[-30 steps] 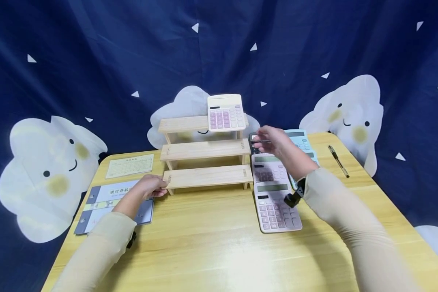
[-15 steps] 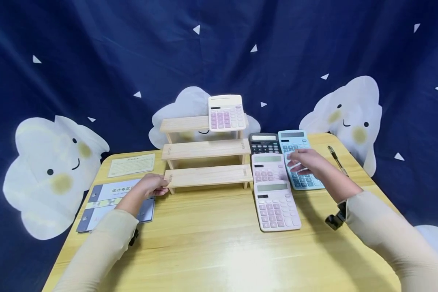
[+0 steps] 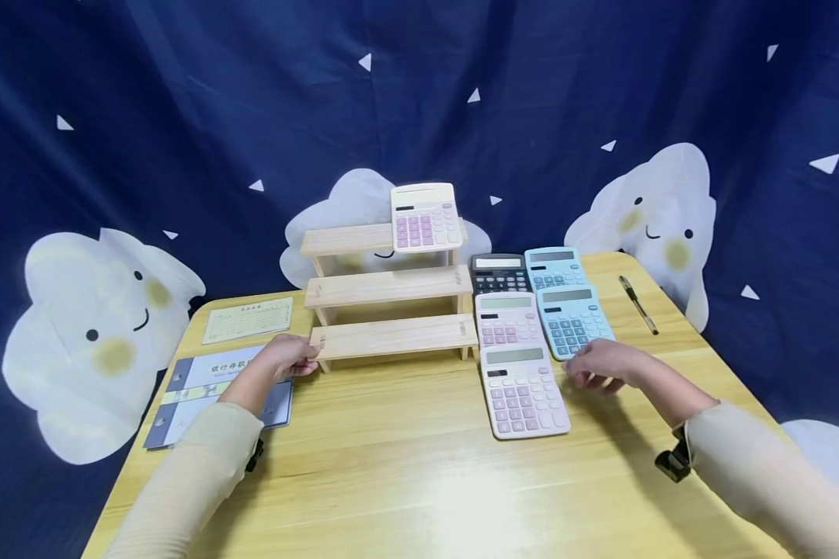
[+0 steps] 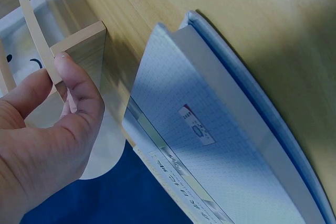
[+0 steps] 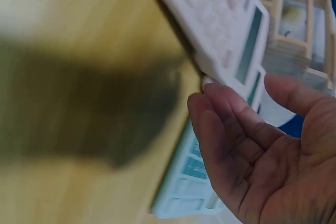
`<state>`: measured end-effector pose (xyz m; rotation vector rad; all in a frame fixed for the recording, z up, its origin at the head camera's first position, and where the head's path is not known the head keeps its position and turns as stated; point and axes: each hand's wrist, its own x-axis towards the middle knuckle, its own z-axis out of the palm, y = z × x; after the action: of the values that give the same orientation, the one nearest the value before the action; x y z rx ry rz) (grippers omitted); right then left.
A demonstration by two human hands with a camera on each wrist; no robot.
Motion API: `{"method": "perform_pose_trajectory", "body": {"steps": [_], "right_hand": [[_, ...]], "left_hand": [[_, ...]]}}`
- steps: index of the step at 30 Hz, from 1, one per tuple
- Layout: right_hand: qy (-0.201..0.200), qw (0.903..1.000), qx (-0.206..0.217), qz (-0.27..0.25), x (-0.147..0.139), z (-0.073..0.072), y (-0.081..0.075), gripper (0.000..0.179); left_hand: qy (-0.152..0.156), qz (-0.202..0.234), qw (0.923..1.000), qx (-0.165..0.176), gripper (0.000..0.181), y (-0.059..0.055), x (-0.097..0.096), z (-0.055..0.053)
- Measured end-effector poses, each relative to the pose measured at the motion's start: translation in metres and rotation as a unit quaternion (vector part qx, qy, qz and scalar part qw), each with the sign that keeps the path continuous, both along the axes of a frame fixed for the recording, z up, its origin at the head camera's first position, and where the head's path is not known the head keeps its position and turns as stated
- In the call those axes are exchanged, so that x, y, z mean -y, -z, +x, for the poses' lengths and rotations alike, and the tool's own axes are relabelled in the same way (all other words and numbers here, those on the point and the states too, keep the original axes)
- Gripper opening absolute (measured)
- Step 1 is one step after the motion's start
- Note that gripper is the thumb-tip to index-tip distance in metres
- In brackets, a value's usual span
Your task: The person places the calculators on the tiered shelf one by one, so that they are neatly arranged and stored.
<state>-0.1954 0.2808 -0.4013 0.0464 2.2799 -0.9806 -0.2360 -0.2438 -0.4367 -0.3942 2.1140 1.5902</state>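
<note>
My left hand (image 3: 290, 357) pinches the left end of the lowest board of a three-step wooden stand (image 3: 391, 335). The left wrist view shows thumb and fingers (image 4: 77, 80) on either side of that board. My right hand (image 3: 608, 365) is at the near edge of the front light blue calculator (image 3: 573, 318), holding nothing, its fingers loosely bent. Left of it lies the front pink calculator (image 3: 541, 396), whose edge is close to the fingertips (image 5: 207, 90). A second pink calculator (image 3: 506, 318) lies behind that one. Another pink-and-white calculator (image 3: 426, 221) leans upright on the top board.
Behind are a black calculator (image 3: 499, 283) and another light blue calculator (image 3: 555, 268), partly covered by those in front. A pen (image 3: 638, 304) lies at the right. A blue-grey book (image 3: 203, 373) and a printed slip (image 3: 248, 320) lie left of the stand, before a dark blue curtain (image 3: 419, 93).
My right hand has moved from over the black calculator rightward and towards me, past the light blue calculators to their near edge. The left hand has stayed on the stand.
</note>
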Motion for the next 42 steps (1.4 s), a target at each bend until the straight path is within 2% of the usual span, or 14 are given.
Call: {"method": "perform_pose_trajectory", "body": {"steps": [5,12,17,21,26,31,35,42], "right_hand": [[-0.007,0.9999,0.012,0.01,0.0,0.015,0.014,0.023],[-0.022,0.9995,0.025,0.001,0.002,0.025,0.024,0.017],[-0.024,0.9994,0.024,0.0,0.008,0.03,0.031,0.034],[-0.022,0.9996,0.008,0.012,0.016,0.034,0.034,0.053],[-0.033,0.9989,-0.018,0.028,0.022,0.041,0.038,0.065],[-0.065,0.9946,-0.077,0.022,0.024,0.05,0.043,0.073],[-0.065,0.991,-0.112,0.036,0.026,0.052,0.044,0.069],[-0.029,0.9925,-0.115,0.029,0.031,0.051,0.045,0.052]], "left_hand": [[-0.006,0.004,1.0,0.0,0.047,0.0,0.001,0.001],[-0.004,-0.004,1.0,-0.002,0.046,-0.003,-0.001,0.001],[-0.002,-0.003,1.0,0.0,0.048,-0.002,-0.002,0.0],[-0.002,-0.006,1.0,0.0,0.051,-0.001,-0.003,0.0],[-0.001,-0.014,0.9999,0.001,0.047,0.0,-0.005,0.002],[0.002,-0.017,0.9998,0.005,0.049,0.002,-0.006,0.004],[0.002,-0.019,0.9998,0.0,0.053,0.0,-0.004,0.003],[-0.002,-0.022,0.9997,-0.002,0.052,-0.003,-0.003,0.003]]}}
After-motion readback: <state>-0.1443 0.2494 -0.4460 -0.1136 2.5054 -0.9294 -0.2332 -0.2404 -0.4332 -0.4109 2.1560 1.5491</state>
